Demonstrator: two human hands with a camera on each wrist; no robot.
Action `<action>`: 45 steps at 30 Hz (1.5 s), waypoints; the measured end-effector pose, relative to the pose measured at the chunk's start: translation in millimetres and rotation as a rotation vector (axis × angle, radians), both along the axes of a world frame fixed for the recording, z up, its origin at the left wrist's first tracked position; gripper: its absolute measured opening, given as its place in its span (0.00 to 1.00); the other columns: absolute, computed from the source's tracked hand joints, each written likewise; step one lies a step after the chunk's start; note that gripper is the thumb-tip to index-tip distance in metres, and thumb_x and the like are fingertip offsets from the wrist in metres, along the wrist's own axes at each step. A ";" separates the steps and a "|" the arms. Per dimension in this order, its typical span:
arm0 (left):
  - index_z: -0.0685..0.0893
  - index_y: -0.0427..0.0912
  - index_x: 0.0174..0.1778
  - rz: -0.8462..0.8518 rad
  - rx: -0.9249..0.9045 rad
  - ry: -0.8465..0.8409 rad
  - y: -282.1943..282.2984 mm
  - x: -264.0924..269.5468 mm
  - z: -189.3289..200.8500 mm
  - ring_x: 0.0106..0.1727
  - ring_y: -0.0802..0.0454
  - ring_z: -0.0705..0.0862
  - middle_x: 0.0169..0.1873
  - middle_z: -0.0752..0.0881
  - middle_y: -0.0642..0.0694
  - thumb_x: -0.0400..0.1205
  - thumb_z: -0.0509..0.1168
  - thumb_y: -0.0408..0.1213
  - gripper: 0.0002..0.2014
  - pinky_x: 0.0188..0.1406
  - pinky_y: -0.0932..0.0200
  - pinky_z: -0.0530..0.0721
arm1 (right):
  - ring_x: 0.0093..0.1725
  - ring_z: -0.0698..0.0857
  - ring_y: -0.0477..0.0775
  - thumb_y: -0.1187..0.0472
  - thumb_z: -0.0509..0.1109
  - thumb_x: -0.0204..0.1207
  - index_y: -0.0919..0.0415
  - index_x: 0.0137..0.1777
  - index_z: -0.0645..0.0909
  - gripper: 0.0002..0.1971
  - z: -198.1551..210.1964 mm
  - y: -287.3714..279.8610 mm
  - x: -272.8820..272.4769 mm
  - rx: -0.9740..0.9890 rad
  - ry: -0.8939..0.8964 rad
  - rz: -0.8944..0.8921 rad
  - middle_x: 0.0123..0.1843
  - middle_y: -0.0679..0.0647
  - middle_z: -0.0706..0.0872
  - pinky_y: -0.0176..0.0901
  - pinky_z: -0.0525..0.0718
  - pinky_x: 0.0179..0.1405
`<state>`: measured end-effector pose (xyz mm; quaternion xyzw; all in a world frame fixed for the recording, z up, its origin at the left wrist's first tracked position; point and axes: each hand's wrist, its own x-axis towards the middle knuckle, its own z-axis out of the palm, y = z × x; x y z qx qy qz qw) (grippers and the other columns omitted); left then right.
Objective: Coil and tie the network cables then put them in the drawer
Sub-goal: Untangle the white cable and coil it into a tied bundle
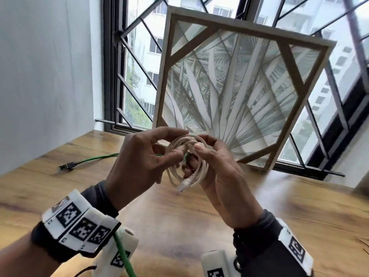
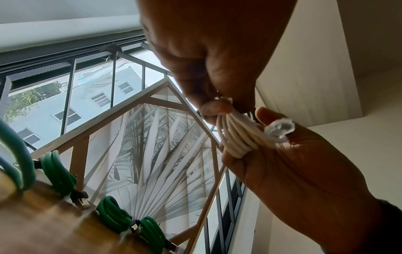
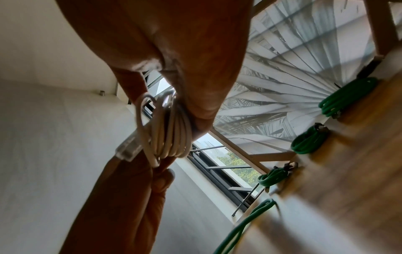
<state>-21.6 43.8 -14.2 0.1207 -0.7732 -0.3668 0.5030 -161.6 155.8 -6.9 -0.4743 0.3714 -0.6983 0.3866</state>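
Observation:
I hold a white network cable (image 1: 201,170) wound into a small coil above the wooden table (image 1: 199,226). My left hand (image 1: 171,150) pinches the coil's left side between thumb and fingers. My right hand (image 1: 196,156) grips the right side, thumb on top and fingers through the loop. A clear plug (image 1: 183,185) hangs from the bottom of the coil. The left wrist view shows my left hand (image 2: 215,110) pinching the bundled strands (image 2: 237,137) and a plug end (image 2: 280,128) against the other hand. In the right wrist view my right hand (image 3: 187,110) clasps the coil (image 3: 172,134).
A loose green cable (image 1: 93,158) with a black plug (image 1: 65,166) lies on the table's left. Three coiled green cables (image 3: 346,98) (image 3: 309,142) (image 3: 272,175) sit along the table's far edge. A large framed palm picture (image 1: 229,86) leans against the barred window.

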 end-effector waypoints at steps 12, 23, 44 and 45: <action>0.88 0.50 0.71 -0.012 -0.096 -0.111 -2.0 -8.2 -4.5 0.53 0.53 0.93 0.59 0.87 0.54 0.87 0.71 0.45 0.16 0.50 0.51 0.93 | 0.40 0.82 0.56 0.60 0.65 0.85 0.61 0.66 0.75 0.13 -12.5 -8.5 3.7 -0.107 0.228 -0.301 0.47 0.56 0.86 0.48 0.84 0.39; 0.73 0.48 0.81 -0.051 -0.245 -0.202 7.2 -5.3 -1.4 0.57 0.63 0.87 0.59 0.88 0.60 0.94 0.52 0.45 0.19 0.54 0.76 0.77 | 0.45 0.88 0.48 0.62 0.66 0.81 0.62 0.69 0.69 0.19 -9.2 -5.4 2.9 -0.078 0.244 -0.139 0.44 0.47 0.89 0.42 0.86 0.48; 0.71 0.50 0.65 -0.005 -0.177 -0.166 20.0 -4.5 1.4 0.38 0.61 0.87 0.43 0.87 0.67 0.93 0.54 0.50 0.10 0.35 0.73 0.78 | 0.27 0.73 0.68 0.58 0.62 0.83 0.62 0.60 0.70 0.10 -13.5 -3.5 -3.1 0.035 0.492 -0.185 0.40 0.61 0.77 0.55 0.74 0.17; 0.70 0.50 0.64 -0.020 -0.168 -0.166 19.9 -5.3 1.1 0.38 0.62 0.88 0.45 0.88 0.66 0.93 0.54 0.50 0.10 0.35 0.73 0.79 | 0.28 0.73 0.65 0.57 0.61 0.83 0.63 0.61 0.69 0.12 -13.6 -3.1 -1.7 0.032 0.476 -0.160 0.40 0.61 0.77 0.52 0.74 0.18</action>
